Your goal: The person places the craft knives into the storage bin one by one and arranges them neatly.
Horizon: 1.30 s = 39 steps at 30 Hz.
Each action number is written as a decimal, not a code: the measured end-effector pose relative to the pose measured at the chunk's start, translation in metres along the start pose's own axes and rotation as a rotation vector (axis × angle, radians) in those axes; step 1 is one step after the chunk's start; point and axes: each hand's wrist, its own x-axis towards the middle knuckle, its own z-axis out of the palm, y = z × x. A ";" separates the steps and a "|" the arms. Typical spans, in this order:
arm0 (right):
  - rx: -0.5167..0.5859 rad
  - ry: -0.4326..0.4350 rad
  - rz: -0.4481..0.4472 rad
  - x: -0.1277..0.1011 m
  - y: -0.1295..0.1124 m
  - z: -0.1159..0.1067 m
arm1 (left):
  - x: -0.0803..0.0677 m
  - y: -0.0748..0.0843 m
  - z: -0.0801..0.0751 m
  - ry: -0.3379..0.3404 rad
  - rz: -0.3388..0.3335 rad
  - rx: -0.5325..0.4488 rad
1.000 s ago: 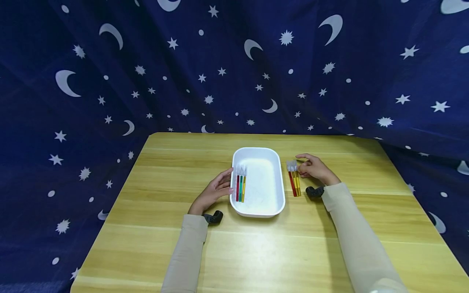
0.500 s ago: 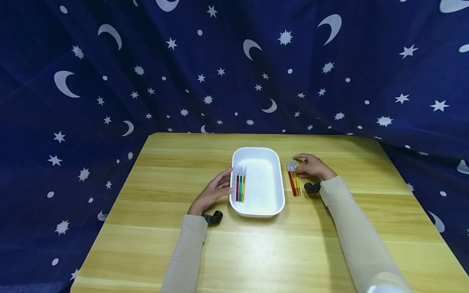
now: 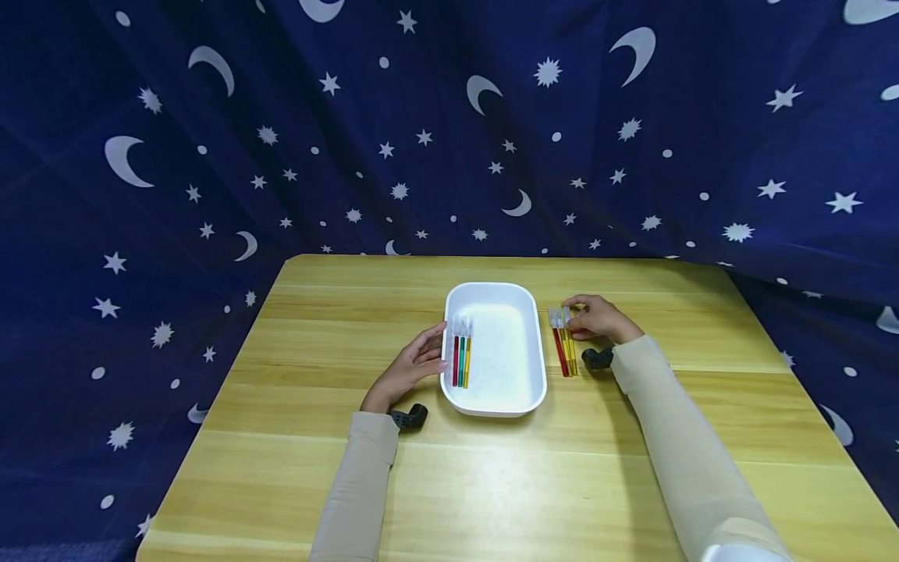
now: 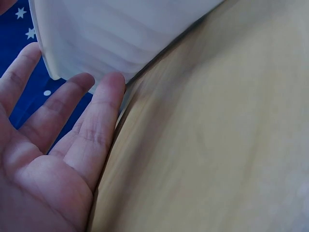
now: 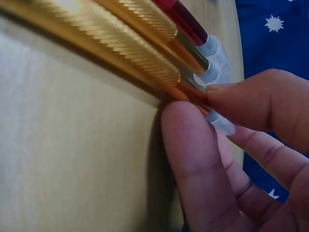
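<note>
My left hand rests its fairly straight fingers against the left side of a white tray; the left wrist view has the fingertips at the outer wall. Inside, along that side, lie a red craft knife, a green one and a gold one, all with clear caps. Right of the tray my right hand pinches the outermost gold craft knife between thumb and finger, just below its cap. Beside it lie another gold craft knife and a red one.
The wooden table carries the tray and the knives. A dark blue cloth with moons and stars hangs behind it. Each wrist bears a black camera mount, one at the left and one at the right.
My right hand has shifted slightly left, onto the outermost gold craft knife, whose capped end has moved a little. The left hand and the tray have stayed where they were.
</note>
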 end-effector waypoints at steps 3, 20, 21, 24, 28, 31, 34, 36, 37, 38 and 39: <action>0.014 -0.003 0.000 -0.001 0.001 -0.001 | 0.001 -0.001 0.000 0.000 -0.002 -0.003; 0.073 -0.003 -0.027 -0.011 0.004 -0.003 | 0.000 0.002 0.002 0.010 -0.010 0.008; 0.080 -0.002 -0.023 -0.011 0.004 -0.003 | 0.000 0.002 0.002 0.010 -0.010 0.010; 0.089 0.003 -0.029 -0.013 0.004 -0.002 | -0.001 0.002 0.002 0.005 -0.006 0.011; 0.095 0.019 -0.048 -0.015 0.003 -0.001 | -0.002 0.001 0.002 -0.001 0.003 0.009; 0.091 0.033 -0.065 -0.017 0.002 0.000 | -0.003 0.001 0.002 -0.005 0.009 0.005; 0.096 0.046 -0.083 -0.020 -0.001 0.000 | -0.003 0.000 0.002 -0.007 0.010 0.000; 0.105 0.054 -0.100 -0.023 -0.003 0.001 | -0.003 0.000 0.002 -0.006 0.010 0.001; 0.109 0.058 -0.109 -0.024 -0.005 0.002 | -0.003 0.000 0.002 -0.004 0.009 0.000; 0.112 0.062 -0.121 -0.026 -0.006 0.002 | -0.002 0.000 0.002 -0.002 0.008 0.000; 0.116 0.066 -0.131 -0.027 -0.008 0.003 | -0.002 0.000 0.002 0.000 0.007 0.001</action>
